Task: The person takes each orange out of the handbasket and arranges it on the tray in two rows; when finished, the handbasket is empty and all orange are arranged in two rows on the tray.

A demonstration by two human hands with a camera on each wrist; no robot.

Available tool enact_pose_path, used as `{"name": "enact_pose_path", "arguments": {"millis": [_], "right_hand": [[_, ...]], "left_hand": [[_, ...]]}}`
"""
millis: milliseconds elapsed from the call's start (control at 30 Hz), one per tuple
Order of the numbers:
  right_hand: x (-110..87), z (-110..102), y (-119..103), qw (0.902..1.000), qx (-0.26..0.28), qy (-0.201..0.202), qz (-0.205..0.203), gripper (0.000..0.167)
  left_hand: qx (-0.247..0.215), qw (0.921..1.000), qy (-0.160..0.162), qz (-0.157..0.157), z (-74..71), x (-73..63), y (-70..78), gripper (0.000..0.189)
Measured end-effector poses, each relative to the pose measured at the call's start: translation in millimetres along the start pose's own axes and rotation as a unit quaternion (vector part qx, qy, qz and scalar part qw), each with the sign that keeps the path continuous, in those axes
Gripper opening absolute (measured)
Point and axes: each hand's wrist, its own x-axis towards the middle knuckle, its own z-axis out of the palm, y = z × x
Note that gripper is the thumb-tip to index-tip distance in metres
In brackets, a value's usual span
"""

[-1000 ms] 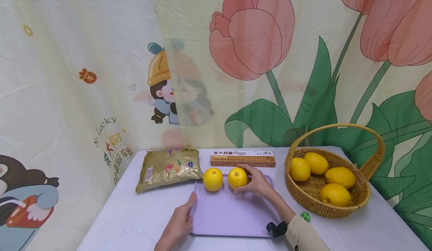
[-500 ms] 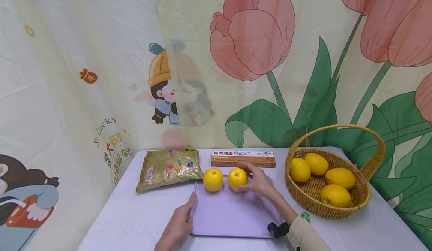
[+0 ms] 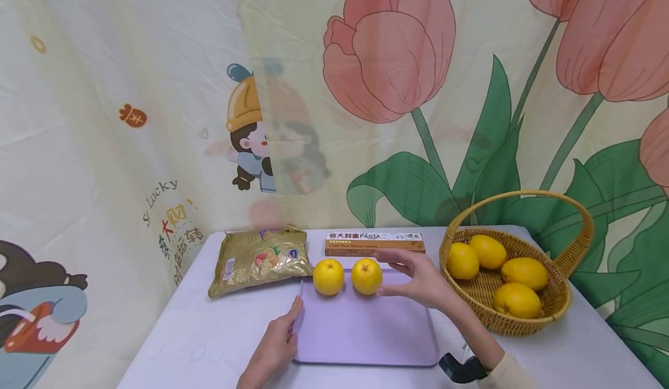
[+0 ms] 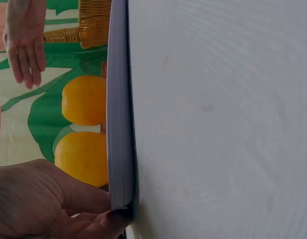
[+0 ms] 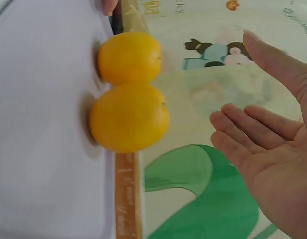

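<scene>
A lilac tray [image 3: 366, 331] lies on the table, with two round yellow fruits side by side on its far part, a left fruit [image 3: 328, 277] and a right fruit [image 3: 367, 276]. My left hand [image 3: 272, 342] pinches the tray's left edge; in the left wrist view the thumb [image 4: 88, 196] is on one side of the rim and fingers on the other. Just right of the right fruit, my right hand [image 3: 425, 281] holds nothing, its fingers and thumb spread apart. The right wrist view shows the open palm [image 5: 277, 169] apart from both fruits.
On the right stands a wicker basket [image 3: 514, 328] with a tall handle and several yellow fruits inside. A gold bag [image 3: 261, 264] lies at the back left. Behind the tray is a pasta box [image 3: 373, 245]. A printed curtain [image 3: 292, 116] hangs behind the table.
My right hand has let go of the right fruit and drawn back to the right, its fingers spreading. The fruit stays on the tray; my left hand keeps its hold.
</scene>
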Motion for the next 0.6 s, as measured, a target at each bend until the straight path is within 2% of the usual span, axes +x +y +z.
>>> {"name": "enact_pose_path", "arguments": {"millis": [133,267,433,600], "right_hand": [[-16.7,-20,-10,0.9994,0.012,-0.017,-0.027,0.066],[-33.2,-41,-15,0.9993,0.010,-0.021,-0.028,0.063],[-51.3,-69,-14,0.9996,0.000,-0.003,-0.029,0.058],[-65.9,-96,-2,0.9990,0.023,0.027,-0.028,0.055]], "left_hand": [[-0.002,1.0000,-0.004,-0.002,-0.6,1.3,0.6,0.072],[-0.004,1.0000,-0.002,0.000,-0.5,0.8,-0.1,0.072],[-0.002,1.0000,0.000,0.008,-0.8,-0.6,-0.7,0.071],[-0.007,0.9998,-0.001,0.016,-2.5,-2.4,1.7,0.072]]}}
